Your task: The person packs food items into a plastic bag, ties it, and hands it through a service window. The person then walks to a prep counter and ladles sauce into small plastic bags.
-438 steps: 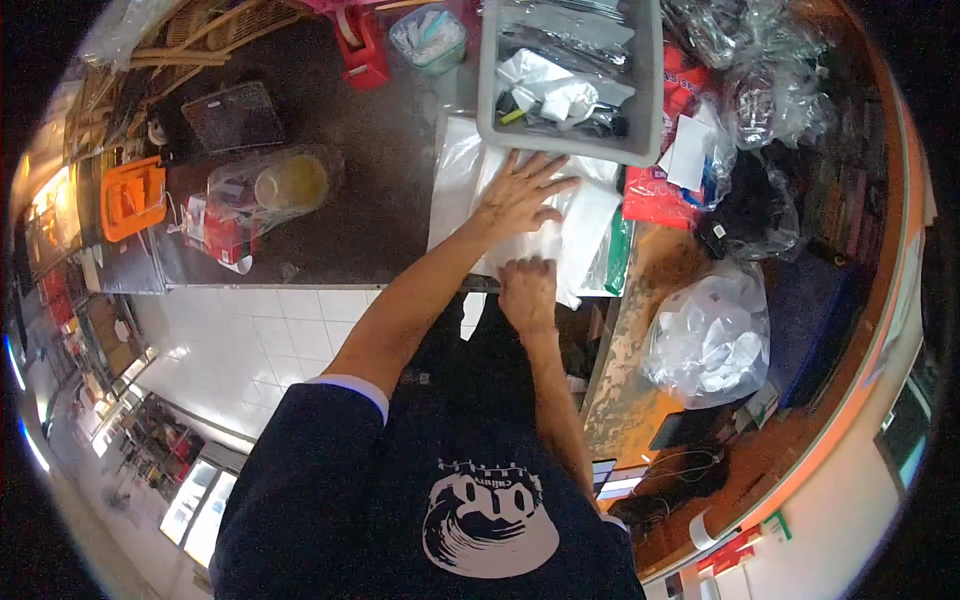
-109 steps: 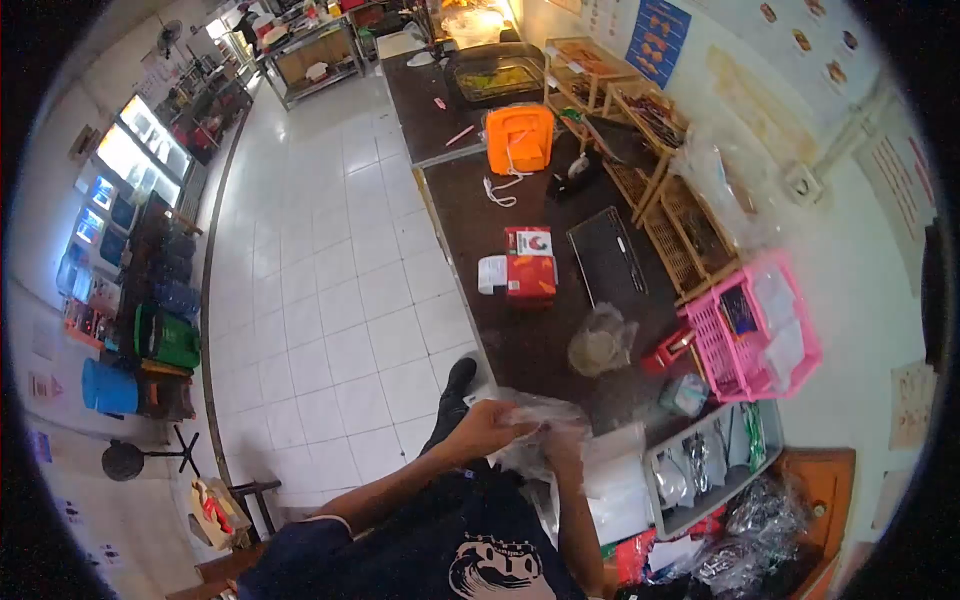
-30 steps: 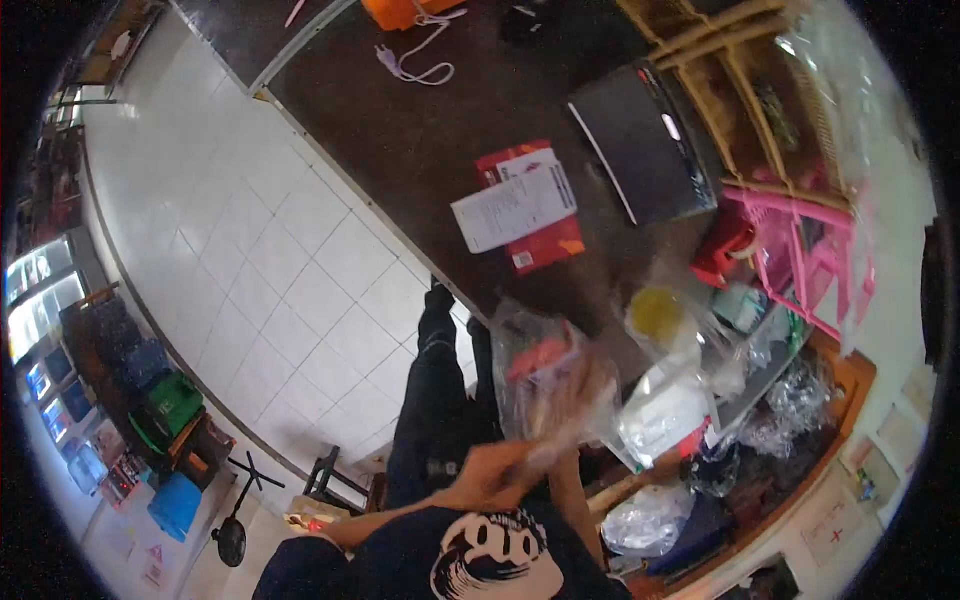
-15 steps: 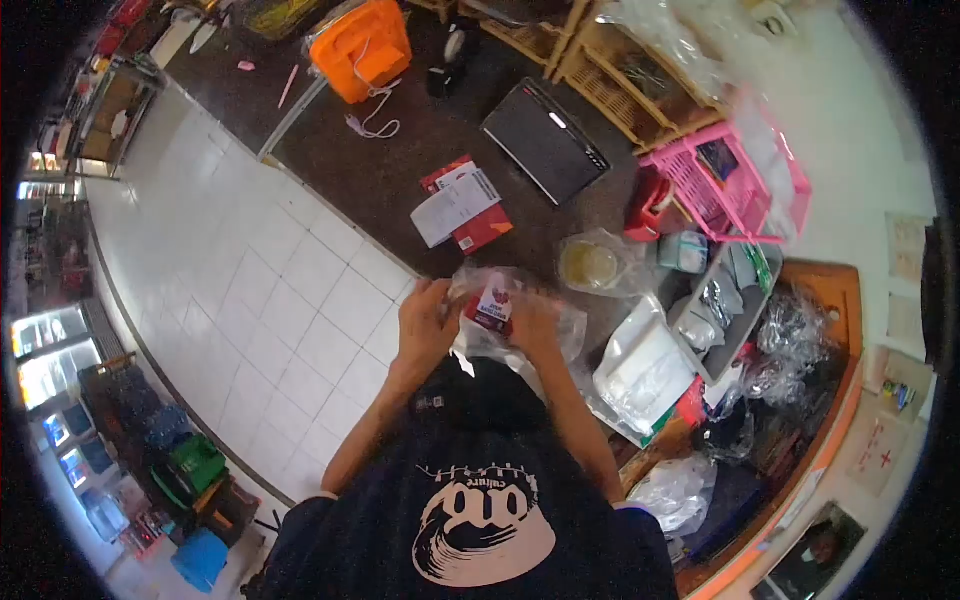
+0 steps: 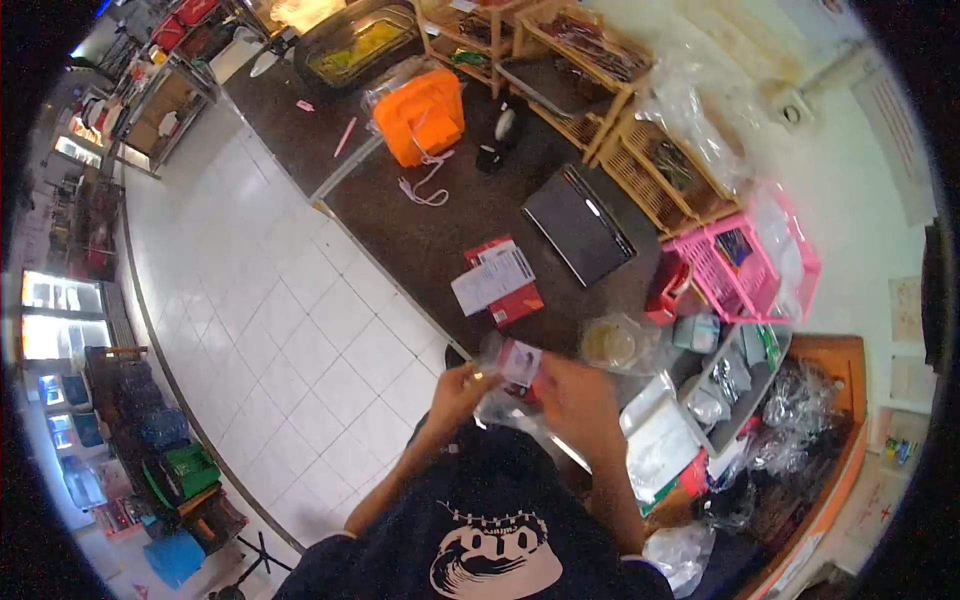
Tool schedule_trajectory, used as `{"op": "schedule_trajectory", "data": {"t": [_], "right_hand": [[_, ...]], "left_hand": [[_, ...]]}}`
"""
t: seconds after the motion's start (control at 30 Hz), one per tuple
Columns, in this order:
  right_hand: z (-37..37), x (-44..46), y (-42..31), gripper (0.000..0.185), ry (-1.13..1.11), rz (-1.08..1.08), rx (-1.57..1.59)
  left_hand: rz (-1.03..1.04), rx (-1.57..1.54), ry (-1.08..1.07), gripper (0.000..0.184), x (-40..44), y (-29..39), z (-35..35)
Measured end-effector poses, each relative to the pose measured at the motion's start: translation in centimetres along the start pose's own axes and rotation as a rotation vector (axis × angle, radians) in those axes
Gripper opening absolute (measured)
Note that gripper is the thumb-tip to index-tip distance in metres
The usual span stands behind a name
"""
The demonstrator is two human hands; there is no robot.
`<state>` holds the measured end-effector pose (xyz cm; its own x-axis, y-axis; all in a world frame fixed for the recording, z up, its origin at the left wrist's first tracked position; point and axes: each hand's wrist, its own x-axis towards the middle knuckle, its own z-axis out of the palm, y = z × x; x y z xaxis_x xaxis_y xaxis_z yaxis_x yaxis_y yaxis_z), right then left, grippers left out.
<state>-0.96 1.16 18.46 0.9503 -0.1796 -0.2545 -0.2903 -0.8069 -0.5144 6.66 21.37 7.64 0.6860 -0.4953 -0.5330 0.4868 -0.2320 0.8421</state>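
Note:
Near the counter's edge, in front of my chest, my left hand [image 5: 462,395] pinches the left side of a clear plastic bag [image 5: 497,408]. A small red and white packet [image 5: 522,362] shows in or against that bag; I cannot tell which. My right hand [image 5: 580,400] is closed on the right side of the packet and bag, its fingertips partly hidden. Just beyond them on the counter lie a white printed slip [image 5: 492,282] and a red leaflet [image 5: 518,304] partly under it.
On the dark counter [image 5: 400,230] stand an orange bag [image 5: 420,115], a black tablet-like device [image 5: 578,225], a clear-wrapped tub [image 5: 608,343] and a pink basket [image 5: 740,265]. A grey tray [image 5: 735,390] and white plastic bags [image 5: 660,440] sit right. White tiled floor [image 5: 270,300] spreads left.
The view has tilted up, so the counter items sit lower and further right. The plastic bag, spread wide before, is now more gathered, and the packet is turned differently between my hands.

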Motion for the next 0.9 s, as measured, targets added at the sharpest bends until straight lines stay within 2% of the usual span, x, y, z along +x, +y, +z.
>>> {"op": "schedule_trajectory", "data": {"t": [0.03,0.07,0.13,0.17,0.23,0.3,0.33,0.4,0.47,0.53,0.6,0.67,0.7,0.77,0.83,0.87,0.9], "right_hand": [[0.6,3.9,0.3,0.066,0.073,0.061,0.027],[2.1,8.2,1.4,0.076,0.147,0.123,0.052],[5.9,15.7,3.7,0.109,0.065,0.392,0.028],[8.6,16.7,5.0,0.109,0.069,0.392,0.027],[13.2,17.8,6.8,0.138,0.042,0.405,-0.047],[16.1,17.5,6.6,0.145,0.099,0.374,-0.022],[17.1,17.2,6.6,0.151,0.159,0.346,0.011],[18.8,17.2,7.3,0.151,0.203,0.362,0.051],[18.4,17.7,7.7,0.151,0.246,0.358,0.082],[17.5,17.7,7.5,0.146,0.143,0.438,0.057],[17.5,19.0,7.2,0.144,0.203,0.419,0.049],[17.9,20.4,6.4,0.143,0.244,0.408,0.041],[17.6,22.0,5.9,0.141,0.171,0.424,-0.031],[16.3,23.7,5.7,0.14,0.082,0.458,-0.102],[14.3,23.4,5.5,0.135,0.172,0.414,-0.03],[12.6,21.6,4.6,0.135,0.144,0.437,-0.03],[9.5,20.2,3.1,0.132,0.21,0.338,-0.044]], "left_hand": [[-0.133,0.087,-0.036,0.032,-0.1,-0.4,-0.5],[-0.112,0.077,-0.028,0.031,-0.4,-0.2,-0.4],[0.013,0.03,-0.074,0.033,0.4,-2.1,-1.2],[0.017,0.03,-0.076,0.033,1.9,-2.6,-2.1],[0.287,-0.051,0.183,0.043,6.8,-2.5,-4.4],[0.68,0.537,0.548,0.054,13.3,-1.9,-5.5],[0.659,0.673,0.583,0.052,16.8,-2.5,-5.6],[0.638,0.805,0.608,0.051,21.6,-5.5,-6.7],[0.518,0.697,0.054,0.037,24.6,-7.2,-9.7],[0.493,0.575,0.255,0.026,25.5,-5.5,-13.2],[0.385,0.521,0.392,0.022,25.1,-1.4,-15.5],[0.455,0.768,0.324,0.027,28.4,-3.6,-17.4],[0.449,0.771,0.31,0.027,29.8,-4.7,-17.5],[0.61,1.057,0.512,0.043,30.8,-6.9,-16.9],[0.631,0.862,0.595,0.054,24.7,-0.8,-13.9],[0.647,0.762,0.634,0.059,21.5,2.4,-12.2],[0.533,0.491,0.529,0.063,17.1,3.1,-10.6]]}}
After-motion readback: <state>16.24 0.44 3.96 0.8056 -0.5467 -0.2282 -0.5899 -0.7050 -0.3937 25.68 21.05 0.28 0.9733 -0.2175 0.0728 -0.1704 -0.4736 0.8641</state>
